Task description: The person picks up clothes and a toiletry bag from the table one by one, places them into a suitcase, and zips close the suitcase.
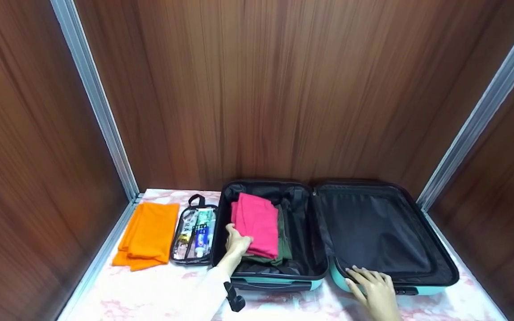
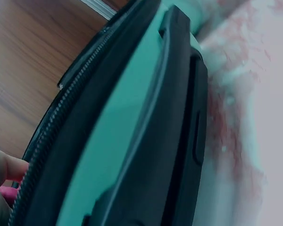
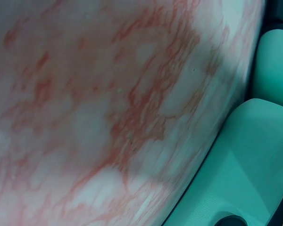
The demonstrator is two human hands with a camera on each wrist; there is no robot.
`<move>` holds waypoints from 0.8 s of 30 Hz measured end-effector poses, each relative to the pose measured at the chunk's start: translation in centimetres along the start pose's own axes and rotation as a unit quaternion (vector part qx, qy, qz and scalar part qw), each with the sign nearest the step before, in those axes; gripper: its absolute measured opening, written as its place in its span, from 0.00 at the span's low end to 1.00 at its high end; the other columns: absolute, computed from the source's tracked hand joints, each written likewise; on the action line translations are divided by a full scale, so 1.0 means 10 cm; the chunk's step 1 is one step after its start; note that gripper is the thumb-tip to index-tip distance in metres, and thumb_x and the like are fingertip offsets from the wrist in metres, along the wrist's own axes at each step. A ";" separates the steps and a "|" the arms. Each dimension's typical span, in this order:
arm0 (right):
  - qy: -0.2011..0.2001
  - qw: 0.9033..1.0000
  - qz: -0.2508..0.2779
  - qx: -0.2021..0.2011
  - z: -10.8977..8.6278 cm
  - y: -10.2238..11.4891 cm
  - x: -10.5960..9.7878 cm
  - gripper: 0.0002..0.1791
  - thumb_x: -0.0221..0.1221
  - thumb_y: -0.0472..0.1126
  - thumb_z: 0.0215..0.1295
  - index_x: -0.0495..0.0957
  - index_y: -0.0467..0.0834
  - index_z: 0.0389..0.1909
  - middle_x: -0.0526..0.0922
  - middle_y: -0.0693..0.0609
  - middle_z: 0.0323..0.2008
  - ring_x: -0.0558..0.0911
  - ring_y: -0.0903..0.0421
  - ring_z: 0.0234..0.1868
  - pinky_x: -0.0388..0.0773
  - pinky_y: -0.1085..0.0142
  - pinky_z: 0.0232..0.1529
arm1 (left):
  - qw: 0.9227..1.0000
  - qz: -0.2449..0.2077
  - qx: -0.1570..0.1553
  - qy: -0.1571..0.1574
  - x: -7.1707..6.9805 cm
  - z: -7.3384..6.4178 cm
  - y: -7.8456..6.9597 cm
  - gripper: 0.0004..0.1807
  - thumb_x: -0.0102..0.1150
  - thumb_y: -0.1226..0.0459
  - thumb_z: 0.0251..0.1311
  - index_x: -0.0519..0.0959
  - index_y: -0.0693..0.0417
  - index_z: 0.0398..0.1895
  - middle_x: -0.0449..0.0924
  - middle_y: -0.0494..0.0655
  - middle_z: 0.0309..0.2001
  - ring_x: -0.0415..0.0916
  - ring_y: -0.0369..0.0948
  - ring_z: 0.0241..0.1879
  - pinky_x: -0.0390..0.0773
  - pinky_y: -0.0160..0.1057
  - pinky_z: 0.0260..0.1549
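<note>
In the head view an open suitcase (image 1: 279, 277) lies flat, black inside with a mint-green shell. A folded pink cloth (image 1: 259, 223) lies in its left half, over a dark green folded cloth (image 1: 285, 243). My left hand (image 1: 238, 243) grips the pink cloth at its lower left edge, thumb over the top and fingers along the side. The left wrist view catches fingertips (image 2: 12, 167) by the zipper rim, with a bit of pink below. My right hand (image 1: 375, 292) rests with spread fingers on the front edge of the right half (image 1: 373, 232).
Left of the suitcase lies a clear toiletry pouch (image 1: 196, 234) with tubes inside and a black loop. Beyond it is a folded orange cloth (image 1: 152, 234). Wood-grain panels (image 1: 266, 89) with metal corner strips enclose the pink-veined marble-pattern table (image 1: 127, 294).
</note>
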State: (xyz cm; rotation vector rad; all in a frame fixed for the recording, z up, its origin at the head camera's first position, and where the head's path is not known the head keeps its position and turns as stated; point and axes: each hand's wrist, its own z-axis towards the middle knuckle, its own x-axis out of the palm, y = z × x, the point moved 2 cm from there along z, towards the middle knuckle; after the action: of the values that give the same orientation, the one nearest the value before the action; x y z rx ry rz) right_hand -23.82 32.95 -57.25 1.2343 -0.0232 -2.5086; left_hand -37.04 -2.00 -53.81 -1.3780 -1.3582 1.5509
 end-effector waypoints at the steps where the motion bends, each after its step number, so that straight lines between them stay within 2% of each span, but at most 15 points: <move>1: -0.001 1.000 0.000 -0.001 0.00 0.00 0.00 0.16 0.69 0.48 0.57 0.88 0.51 0.46 0.87 0.49 0.46 0.83 0.44 0.45 0.69 0.48 0.46 | 0.999 0.030 0.010 -0.009 -0.01 0.01 -0.01 0.39 0.63 0.75 0.41 0.60 0.60 0.62 0.75 0.68 0.51 0.73 0.63 0.49 0.74 0.54 0.49; 2: -0.001 1.000 0.000 -0.002 0.00 0.00 0.00 0.16 0.69 0.48 0.57 0.88 0.51 0.46 0.87 0.49 0.46 0.83 0.44 0.45 0.69 0.48 0.46 | 0.999 0.050 0.016 -0.012 -0.03 0.01 -0.02 0.40 0.63 0.75 0.41 0.60 0.58 0.62 0.75 0.67 0.51 0.73 0.63 0.48 0.71 0.55 0.50; 7: -0.008 1.000 0.003 -0.003 0.00 0.00 0.01 0.16 0.70 0.48 0.56 0.88 0.50 0.46 0.87 0.49 0.46 0.83 0.44 0.45 0.68 0.48 0.47 | 0.994 0.100 0.038 -0.013 -0.06 0.02 -0.04 0.37 0.65 0.73 0.39 0.66 0.53 0.59 0.70 0.64 0.49 0.73 0.64 0.45 0.73 0.57 0.47; 11: -0.009 1.000 0.006 -0.003 0.00 0.00 0.01 0.16 0.70 0.47 0.56 0.88 0.50 0.46 0.87 0.49 0.46 0.83 0.44 0.45 0.68 0.48 0.47 | 0.987 0.138 0.085 -0.022 -0.06 0.01 -0.04 0.30 0.66 0.72 0.41 0.72 0.53 0.53 0.67 0.62 0.49 0.71 0.61 0.47 0.72 0.56 0.47; 13: -0.006 1.000 0.004 0.000 0.00 0.00 0.00 0.16 0.70 0.47 0.56 0.88 0.50 0.46 0.87 0.49 0.46 0.83 0.44 0.45 0.68 0.48 0.47 | 0.979 0.162 0.124 -0.025 -0.05 0.01 -0.04 0.27 0.66 0.71 0.45 0.75 0.55 0.53 0.67 0.63 0.53 0.68 0.61 0.54 0.71 0.57 0.50; 15: -0.003 1.000 0.001 0.004 0.01 0.00 -0.01 0.15 0.69 0.48 0.57 0.88 0.50 0.46 0.87 0.49 0.46 0.83 0.44 0.46 0.68 0.47 0.47 | 0.967 0.189 0.167 -0.022 -0.04 0.00 -0.03 0.24 0.65 0.70 0.50 0.76 0.57 0.54 0.66 0.65 0.59 0.64 0.62 0.61 0.68 0.61 0.55; 19: 0.003 1.000 -0.003 0.010 0.01 0.00 -0.01 0.15 0.69 0.48 0.58 0.88 0.51 0.46 0.86 0.50 0.46 0.82 0.45 0.46 0.68 0.48 0.47 | 0.945 0.229 0.235 -0.001 0.00 -0.02 0.01 0.23 0.62 0.64 0.60 0.76 0.62 0.59 0.62 0.70 0.67 0.51 0.66 0.70 0.58 0.67 0.62; 22: 0.004 1.000 -0.005 0.010 0.01 0.00 -0.01 0.15 0.69 0.48 0.57 0.88 0.51 0.46 0.87 0.50 0.46 0.83 0.45 0.46 0.68 0.48 0.47 | 0.938 0.248 0.242 0.025 0.01 -0.02 0.05 0.28 0.59 0.58 0.64 0.72 0.62 0.65 0.58 0.74 0.69 0.46 0.67 0.72 0.51 0.67 0.65; 24: 0.005 1.000 -0.006 0.009 0.00 0.01 -0.01 0.15 0.69 0.49 0.57 0.88 0.51 0.46 0.87 0.50 0.46 0.83 0.45 0.45 0.69 0.48 0.47 | 0.937 0.257 0.232 0.044 0.01 -0.03 0.08 0.32 0.58 0.53 0.66 0.69 0.60 0.69 0.55 0.76 0.70 0.45 0.68 0.72 0.50 0.67 0.66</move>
State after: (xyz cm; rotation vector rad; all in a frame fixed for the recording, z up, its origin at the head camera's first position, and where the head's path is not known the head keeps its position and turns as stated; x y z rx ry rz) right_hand -23.80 32.89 -57.17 1.2581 -0.0368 -2.5182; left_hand -36.68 -2.00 -54.59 -1.5309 -0.5295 1.9537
